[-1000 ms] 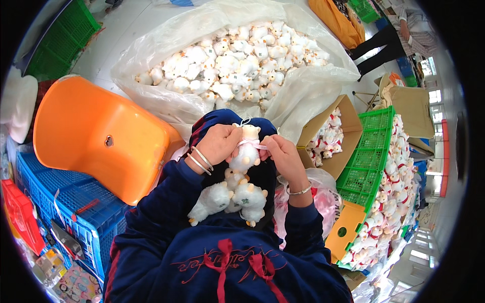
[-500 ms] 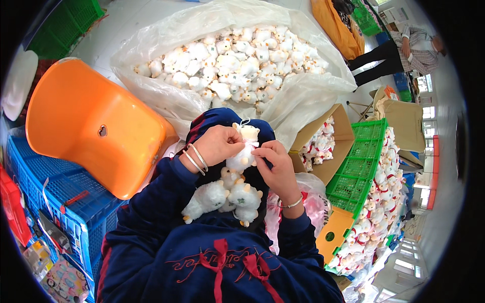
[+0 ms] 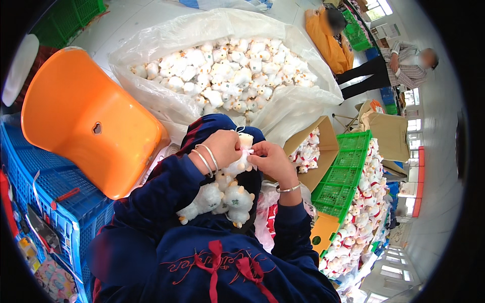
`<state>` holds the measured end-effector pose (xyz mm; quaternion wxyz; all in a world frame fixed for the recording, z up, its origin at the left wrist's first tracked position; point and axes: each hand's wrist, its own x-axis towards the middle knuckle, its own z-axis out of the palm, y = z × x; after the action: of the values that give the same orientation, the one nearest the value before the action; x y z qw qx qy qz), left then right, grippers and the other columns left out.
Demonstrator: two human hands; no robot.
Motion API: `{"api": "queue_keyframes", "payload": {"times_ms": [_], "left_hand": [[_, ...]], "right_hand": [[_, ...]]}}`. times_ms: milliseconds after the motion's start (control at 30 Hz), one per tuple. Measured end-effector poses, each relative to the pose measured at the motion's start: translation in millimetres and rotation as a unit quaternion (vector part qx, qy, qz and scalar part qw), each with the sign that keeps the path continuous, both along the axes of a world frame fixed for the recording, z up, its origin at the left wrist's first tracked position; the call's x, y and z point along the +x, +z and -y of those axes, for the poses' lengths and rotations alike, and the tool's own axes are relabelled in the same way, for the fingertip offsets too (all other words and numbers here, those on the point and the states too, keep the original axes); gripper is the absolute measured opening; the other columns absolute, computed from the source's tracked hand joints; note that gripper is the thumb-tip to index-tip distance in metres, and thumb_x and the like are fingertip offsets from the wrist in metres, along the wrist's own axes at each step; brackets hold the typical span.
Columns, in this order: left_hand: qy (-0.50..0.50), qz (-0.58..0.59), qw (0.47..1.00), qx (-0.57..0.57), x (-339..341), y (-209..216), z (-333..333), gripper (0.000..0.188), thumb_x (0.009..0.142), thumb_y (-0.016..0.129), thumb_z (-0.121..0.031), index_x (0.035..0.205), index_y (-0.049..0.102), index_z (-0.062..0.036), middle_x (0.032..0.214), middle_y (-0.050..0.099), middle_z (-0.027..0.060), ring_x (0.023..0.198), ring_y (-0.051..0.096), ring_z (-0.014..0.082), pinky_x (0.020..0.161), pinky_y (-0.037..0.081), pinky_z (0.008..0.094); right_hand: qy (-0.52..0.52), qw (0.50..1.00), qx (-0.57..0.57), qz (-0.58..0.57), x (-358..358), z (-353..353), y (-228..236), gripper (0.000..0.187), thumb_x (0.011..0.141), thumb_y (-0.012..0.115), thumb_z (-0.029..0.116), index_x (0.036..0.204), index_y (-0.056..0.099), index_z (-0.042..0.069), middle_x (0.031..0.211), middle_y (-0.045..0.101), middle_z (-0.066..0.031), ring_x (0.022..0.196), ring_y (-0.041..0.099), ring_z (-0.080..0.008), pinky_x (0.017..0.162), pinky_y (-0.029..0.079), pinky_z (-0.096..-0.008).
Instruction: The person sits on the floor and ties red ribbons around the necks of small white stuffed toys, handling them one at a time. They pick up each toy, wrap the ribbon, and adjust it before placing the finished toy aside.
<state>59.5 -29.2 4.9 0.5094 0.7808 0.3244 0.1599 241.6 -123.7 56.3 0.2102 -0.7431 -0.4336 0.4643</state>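
Observation:
A small white plush animal (image 3: 234, 168) with a hanging loop on its head rests upright on my lap. Around its neck is a pale pink ribbon (image 3: 247, 151). My left hand (image 3: 221, 150) pinches at the ribbon from the left, its fingertips partly covering the toy. From the right, the thumb and forefinger of my right hand (image 3: 276, 160) are closed on the ribbon too. Just below, several more white plush animals (image 3: 238, 202) lie together on my lap; one shows a small green patch.
Ahead lies a large clear plastic bag (image 3: 156, 50) heaped with white plush toys (image 3: 227, 70). An orange chair (image 3: 76, 121) and blue crates (image 3: 65, 187) stand left. At right are a cardboard box (image 3: 323, 139), a green crate (image 3: 343, 166) and plush toys with red trim (image 3: 366, 217). Two people are farther off.
My hands have come closer together at the plush animal's neck, the right fingers now nearer the left ones on the ribbon. The whole view has shifted slightly.

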Motion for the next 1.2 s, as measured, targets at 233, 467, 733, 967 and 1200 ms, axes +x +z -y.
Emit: {"api": "queue_keyframes", "payload": {"times_ms": [233,467,733,967,1200], "left_hand": [[0.008,-0.001,0.998,0.065,5.2,-6.6,22.1,0.015,0.083,0.071,-0.016,0.08,0.069,-0.001,0.076,0.069,0.0205,0.078,0.07,0.0385,0.07,0.056,0.0447],[0.025,0.034,0.998,-0.047,-8.9,-7.7,11.3,0.016,0.082,0.075,-0.014,0.083,0.069,0.0007,0.071,0.07,0.0178,0.072,0.072,0.0347,0.067,0.057,0.0425],[0.039,0.064,0.994,-0.075,-2.5,-18.6,33.9,0.019,0.085,0.07,-0.012,0.092,0.059,0.0005,0.076,0.068,0.0178,0.063,0.072,0.0322,0.064,0.059,0.0394],[0.094,0.121,0.985,0.082,-3.7,-6.6,23.0,0.019,0.09,0.069,-0.015,0.103,0.059,-0.0049,0.076,0.065,0.0193,0.068,0.066,0.0381,0.059,0.05,0.0439],[0.114,0.092,0.987,-0.061,-4.4,-14.0,37.1,0.028,0.089,0.073,-0.008,0.11,0.056,-0.0062,0.079,0.062,0.0108,0.061,0.064,0.0195,0.055,0.048,0.0336]], "right_hand": [[-0.042,0.993,-0.07,-0.085,2.0,10.2,6.9,0.018,0.093,0.068,0.006,0.106,0.058,-0.002,0.072,0.061,-0.0038,0.049,0.05,-0.0075,0.044,0.039,-0.0236],[-0.004,0.986,-0.081,-0.143,-0.4,-13.4,-14.8,0.026,0.092,0.067,0.012,0.109,0.059,-0.006,0.09,0.071,-0.0134,0.076,0.076,-0.0218,0.064,0.064,-0.0327],[-0.063,0.99,-0.002,-0.126,-5.8,15.9,-25.4,0.023,0.09,0.069,0.012,0.101,0.057,-0.004,0.089,0.068,-0.0098,0.073,0.074,-0.0181,0.06,0.062,-0.0296],[-0.049,0.97,0.211,-0.114,-21.7,-5.5,-21.7,0.013,0.092,0.07,0.012,0.092,0.063,0.002,0.081,0.068,-0.0039,0.074,0.065,-0.0101,0.066,0.054,-0.0277],[-0.145,0.955,0.229,-0.124,-26.9,20.0,-30.7,0.02,0.087,0.072,0.007,0.098,0.057,-0.001,0.083,0.065,-0.008,0.055,0.059,-0.0097,0.049,0.048,-0.0259]]}}
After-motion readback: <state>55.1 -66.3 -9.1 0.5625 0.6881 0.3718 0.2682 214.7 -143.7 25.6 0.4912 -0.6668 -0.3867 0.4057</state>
